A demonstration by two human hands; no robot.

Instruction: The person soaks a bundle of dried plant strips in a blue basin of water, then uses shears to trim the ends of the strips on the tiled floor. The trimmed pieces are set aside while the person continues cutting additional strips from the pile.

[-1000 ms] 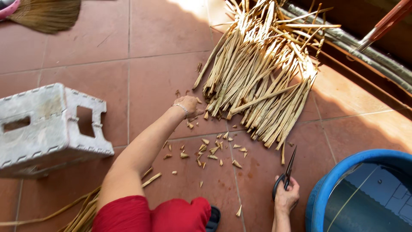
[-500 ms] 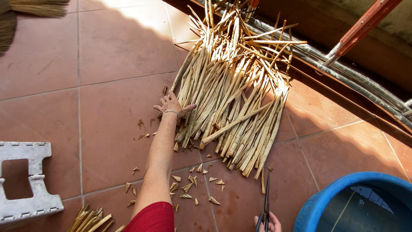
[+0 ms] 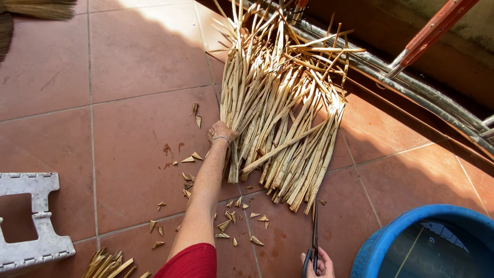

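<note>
Since half a second ago the left hand (image 3: 221, 131) has reached the heap of pale dried split stalks (image 3: 280, 103), fingers curled onto a stalk lying lengthwise away from the person. Right hand (image 3: 320, 266) grips dark scissors (image 3: 314, 237) (blades pointing up toward the heap).

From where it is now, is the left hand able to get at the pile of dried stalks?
Probably yes: the left hand already rests against the near edge of the pile of dried stalks, with nothing between them. The right hand holds scissors apart from it.
</note>
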